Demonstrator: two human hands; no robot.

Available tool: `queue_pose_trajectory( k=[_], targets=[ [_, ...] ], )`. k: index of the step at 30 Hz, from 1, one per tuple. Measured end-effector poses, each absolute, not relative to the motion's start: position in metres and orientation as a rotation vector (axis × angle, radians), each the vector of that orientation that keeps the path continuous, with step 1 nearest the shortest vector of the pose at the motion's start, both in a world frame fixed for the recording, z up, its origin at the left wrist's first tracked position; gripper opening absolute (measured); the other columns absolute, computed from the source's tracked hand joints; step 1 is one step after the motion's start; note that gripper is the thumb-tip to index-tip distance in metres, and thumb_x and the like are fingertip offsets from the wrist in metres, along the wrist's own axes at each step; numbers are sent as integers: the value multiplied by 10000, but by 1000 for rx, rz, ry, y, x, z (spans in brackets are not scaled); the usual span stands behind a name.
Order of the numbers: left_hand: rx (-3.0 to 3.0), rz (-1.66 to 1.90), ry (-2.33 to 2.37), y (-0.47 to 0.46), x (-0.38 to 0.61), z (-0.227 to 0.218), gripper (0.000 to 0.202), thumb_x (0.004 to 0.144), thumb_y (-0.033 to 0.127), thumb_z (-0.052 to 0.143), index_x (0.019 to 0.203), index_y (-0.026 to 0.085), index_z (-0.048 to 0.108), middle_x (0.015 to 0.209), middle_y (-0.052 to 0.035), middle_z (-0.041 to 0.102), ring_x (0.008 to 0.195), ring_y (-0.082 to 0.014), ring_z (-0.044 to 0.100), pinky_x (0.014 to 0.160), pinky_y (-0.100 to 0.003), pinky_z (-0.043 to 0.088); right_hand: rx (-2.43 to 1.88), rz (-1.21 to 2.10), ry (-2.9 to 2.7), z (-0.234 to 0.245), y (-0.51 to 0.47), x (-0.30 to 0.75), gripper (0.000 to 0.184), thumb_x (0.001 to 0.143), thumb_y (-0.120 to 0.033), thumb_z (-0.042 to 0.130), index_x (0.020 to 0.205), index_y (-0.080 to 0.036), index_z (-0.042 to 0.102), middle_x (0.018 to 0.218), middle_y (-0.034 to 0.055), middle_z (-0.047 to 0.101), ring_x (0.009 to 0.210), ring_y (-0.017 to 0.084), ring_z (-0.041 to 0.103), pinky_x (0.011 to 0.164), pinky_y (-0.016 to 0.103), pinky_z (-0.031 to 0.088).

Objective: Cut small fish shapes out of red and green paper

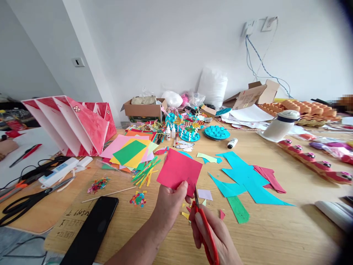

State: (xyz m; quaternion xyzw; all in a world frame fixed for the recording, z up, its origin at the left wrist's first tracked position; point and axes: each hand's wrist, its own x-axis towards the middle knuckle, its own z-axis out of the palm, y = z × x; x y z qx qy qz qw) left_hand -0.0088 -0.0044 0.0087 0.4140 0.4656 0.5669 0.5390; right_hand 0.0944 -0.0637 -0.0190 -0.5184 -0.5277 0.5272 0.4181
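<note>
My left hand (pixel 169 204) pinches the near edge of a pink paper sheet (pixel 179 170) and holds it up above the wooden table (pixel 275 228). My right hand (pixel 213 233) grips red-handled scissors (pixel 205 224). Their blades point up and meet the sheet's bottom edge. Small coloured paper scraps (pixel 205 195) lie on the table just below the hands.
Cyan paper offcuts (pixel 245 178), a green strip (pixel 238 209) and a black phone (pixel 93 228) lie nearby. A stack of coloured sheets (pixel 131 152), black scissors (pixel 24 204), a folded red-and-white card (pixel 74 123), glue bottles, cardboard boxes and egg trays crowd the far side.
</note>
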Motion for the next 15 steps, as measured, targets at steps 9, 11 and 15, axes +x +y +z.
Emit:
queue_pose_trajectory(
  k=[9, 11, 15],
  targets=[
    [960, 1367, 1088, -7, -7, 6, 105, 641, 237, 535, 578, 154, 541, 466, 24, 544, 408, -92, 467, 426, -198, 398, -1296, 1329, -1206, -25, -67, 93, 462, 797, -631, 379, 657, -203, 486, 494, -46, 414, 476, 128, 402, 495, 248, 348],
    [951, 1363, 1089, -7, -7, 6, 101, 638, 239, 539, 581, 156, 543, 473, 26, 546, 408, -95, 467, 421, -201, 397, -1284, 1335, -1202, -25, -66, 93, 465, 789, -638, 383, 656, -203, 482, 490, -48, 415, 463, 124, 398, 479, 244, 344],
    [948, 1346, 1089, -7, -6, 6, 114, 641, 246, 537, 564, 161, 534, 472, 26, 543, 422, -102, 479, 433, -205, 405, -1295, 1357, -1202, -24, -67, 94, 467, 779, -643, 391, 637, -204, 458, 489, -53, 407, 441, 112, 388, 454, 233, 334]
  ],
)
